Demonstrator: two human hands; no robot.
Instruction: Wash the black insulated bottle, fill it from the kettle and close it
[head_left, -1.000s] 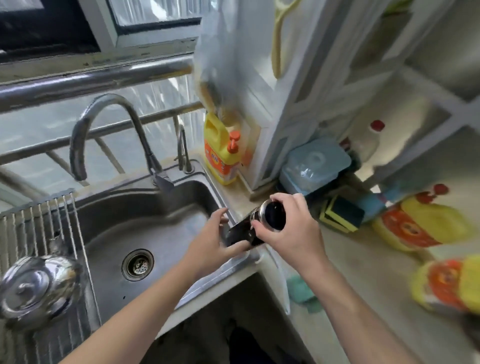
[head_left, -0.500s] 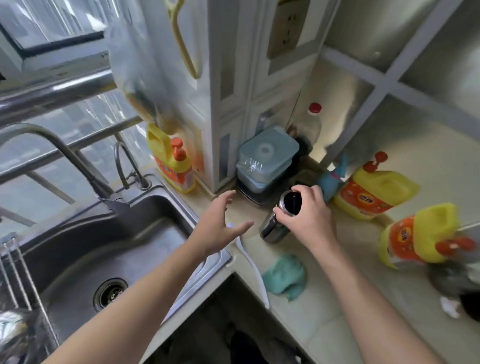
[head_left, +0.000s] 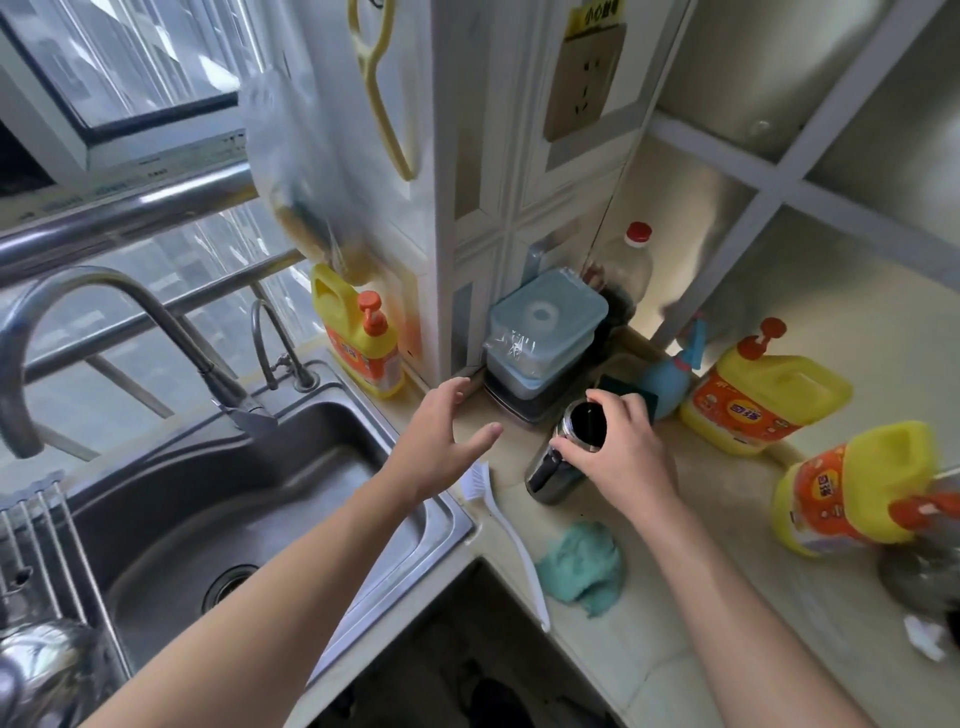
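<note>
- well, far left and low, a shiny metal vessel (head_left: 47, 670) sits by the drying rack (head_left: 47, 540); i take it for the kettle, though it is blurred.
- next comes the steel sink (head_left: 171, 499), with its faucet (head_left: 109, 291) arching over the basin.
- the left hand (head_left: 441, 441) hovers above the sink's right rim, fingers spread and straight, holding nothing.
- a white brush (head_left: 506, 535) lies on the surface just beside that rim.
- the black insulated bottle (head_left: 550, 475) is just right of the brush, tilted, with its base seemingly resting on the surface. its mouth is open and there is no lid on it.
- the right hand (head_left: 623, 457) grips it at the top, fingers curled round the rim.
- handling, as i judge it: a stiff metal shell with no give, fairly light while empty and slick once wet. held by the rim alone it can swing, so i'd wrap the left hand round the mid-body before tipping or rinsing.
- further right lie a teal cloth (head_left: 582, 566) and yellow detergent jugs (head_left: 763, 405).
</note>
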